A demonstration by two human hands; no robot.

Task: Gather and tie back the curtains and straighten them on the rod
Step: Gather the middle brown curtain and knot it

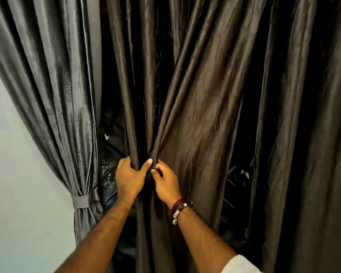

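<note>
Brown curtain (195, 107), right of the tied grey curtain (53, 95), is bunched by left hand (129, 177) and right hand (165, 183), each grip clenched on folds; slick fabric could slip, spilling pleats.

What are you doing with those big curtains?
A person is bunching up the dark brown curtain in the middle. The left hand grips a thick fold of it, and the right hand pinches the cloth right beside it. It has no tie around it yet. The grey curtain on the left is already gathered and held by a grey tie-back next to the white wall.
</note>
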